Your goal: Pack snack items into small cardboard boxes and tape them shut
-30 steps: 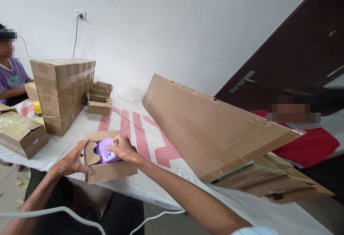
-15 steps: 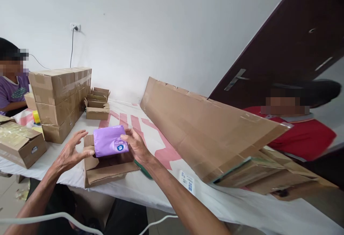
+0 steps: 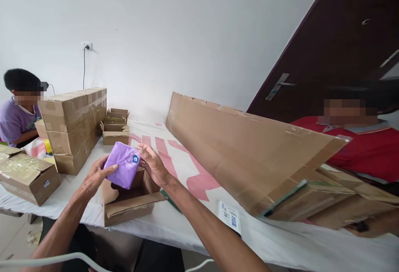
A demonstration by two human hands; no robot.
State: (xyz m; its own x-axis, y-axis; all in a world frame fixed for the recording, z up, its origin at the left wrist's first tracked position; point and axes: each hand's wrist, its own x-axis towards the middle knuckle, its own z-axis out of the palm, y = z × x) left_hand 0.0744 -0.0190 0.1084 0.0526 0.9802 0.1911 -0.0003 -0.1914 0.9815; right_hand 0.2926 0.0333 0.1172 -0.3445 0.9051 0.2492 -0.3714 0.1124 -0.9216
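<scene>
A purple soft pack (image 3: 122,166) with a round blue-and-white logo is held tilted over an open cardboard box (image 3: 134,210). My left hand (image 3: 97,175) grips its left side, thumb across the front and fingers behind. At the upper right edge, beside the logo, my right hand (image 3: 155,167) pinches the pack with curled fingers, some of them hidden. The box stands at the table's front edge with its near flap folded outward, and its inside is dark.
Stacked taped cartons (image 3: 73,128) stand at left, with small open boxes (image 3: 116,134) behind. A long cardboard panel (image 3: 246,147) slants along the right. A white labelled item (image 3: 230,217) lies by my right forearm. Co-workers sit at left (image 3: 18,118) and right (image 3: 368,143).
My left hand has closed on the pack, which was held by the right hand alone. The pack has turned and shifted left, and the right hand has moved to its upper edge.
</scene>
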